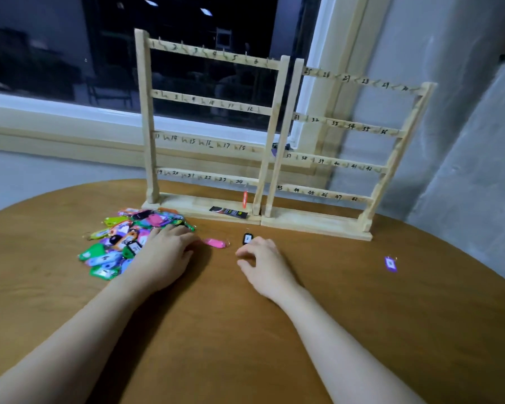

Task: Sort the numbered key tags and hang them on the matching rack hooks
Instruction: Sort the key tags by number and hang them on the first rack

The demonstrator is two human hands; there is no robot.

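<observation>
On the table (245, 330) our left hand (165, 255) lies palm down, fingers straight, its outer edge touching the pile of tags (120, 243) and its fingertips near a pink tag (215, 242) that lies flat just beyond them. Our right hand (261, 262) rests beside it, a little apart, fingers loosely curled and gripping nothing that we can see; a black tag (247, 238) lies just past its fingertips, close but seemingly not touching. We cannot read the number on either tag.

Farther out, a purple tag (390, 263) lies alone on the table, well to the right of both hands. Behind the hands stand two wooden racks side by side, touching at their bases. We see the left rack (146, 126) marked 1 to 24 over four rails, and the right rack (397, 147) running from 25 into the forties. An orange tag (245, 199) hangs at the right end of the left rack's bottom rail, by the number 24. A dark flat packet (228, 212) lies on that rack's base. Behind the racks is a dark window (70, 53).
</observation>
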